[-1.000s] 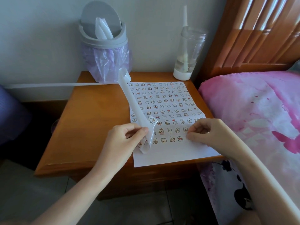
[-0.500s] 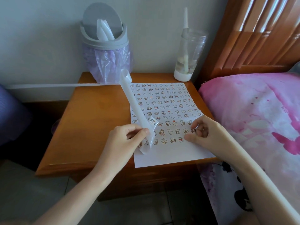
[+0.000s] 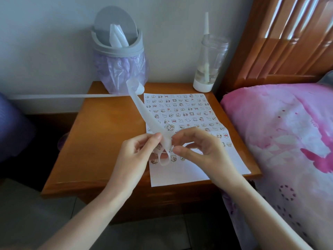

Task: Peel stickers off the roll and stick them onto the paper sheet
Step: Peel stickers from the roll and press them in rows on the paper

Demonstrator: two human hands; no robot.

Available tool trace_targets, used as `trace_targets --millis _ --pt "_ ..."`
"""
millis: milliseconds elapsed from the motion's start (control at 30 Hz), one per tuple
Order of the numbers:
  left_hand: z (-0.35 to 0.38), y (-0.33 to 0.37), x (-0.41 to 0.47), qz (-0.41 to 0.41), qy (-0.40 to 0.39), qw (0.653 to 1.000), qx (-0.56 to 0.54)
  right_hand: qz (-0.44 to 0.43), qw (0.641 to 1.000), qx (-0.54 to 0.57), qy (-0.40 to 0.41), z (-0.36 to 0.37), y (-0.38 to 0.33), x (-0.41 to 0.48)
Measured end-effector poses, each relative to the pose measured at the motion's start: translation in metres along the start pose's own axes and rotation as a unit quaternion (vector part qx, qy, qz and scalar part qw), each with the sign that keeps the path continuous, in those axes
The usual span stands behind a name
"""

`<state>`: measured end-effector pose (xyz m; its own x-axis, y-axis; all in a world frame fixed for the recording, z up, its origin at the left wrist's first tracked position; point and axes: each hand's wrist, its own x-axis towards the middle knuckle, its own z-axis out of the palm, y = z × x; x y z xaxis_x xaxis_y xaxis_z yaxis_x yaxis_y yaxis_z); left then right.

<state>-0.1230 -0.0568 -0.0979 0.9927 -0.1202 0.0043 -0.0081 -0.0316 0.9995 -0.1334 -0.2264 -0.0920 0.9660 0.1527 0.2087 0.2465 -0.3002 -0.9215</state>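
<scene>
Since the earlier frames the right hand has been lifted off the paper sheet and brought across to the strip.

The spent backing strip is seen trailing off past the counter's left edge, then doubling back from the far edge towards the near one. The left hand is pinched shut on it above the sheet's near-left part; its free end curls in a loop just below. A sticker is carried on the strip just beyond the left grip. The right grip is nearly closed on the strip's edge beside the left; firm contact cannot be told.

Risks judged: the sticker may be creased or folded on itself if lifted from too small a corner; the slack strip may twist; the sheet, unweighted on the counter's right half and overhanging the near edge, may be dragged off.
</scene>
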Motion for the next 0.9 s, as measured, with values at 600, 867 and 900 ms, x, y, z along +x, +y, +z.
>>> trace_targets --millis 600,867,900 --pt "0.0066 -0.0036 -0.0030 -0.008 -0.018 0.999 -0.028 0.052 0.986 0.158 -0.019 0.0027 0.0013 -0.0005" --pt "-0.0005 -0.0020 -0.0009 0.029 -0.014 0.998 0.059 0.053 0.984 0.172 -0.003 0.0010 0.0008 0.0005" --pt "0.0001 -0.0016 -0.0015 0.037 -0.011 0.997 0.071 0.051 0.984 0.169 -0.003 0.0010 0.0013 0.0003"
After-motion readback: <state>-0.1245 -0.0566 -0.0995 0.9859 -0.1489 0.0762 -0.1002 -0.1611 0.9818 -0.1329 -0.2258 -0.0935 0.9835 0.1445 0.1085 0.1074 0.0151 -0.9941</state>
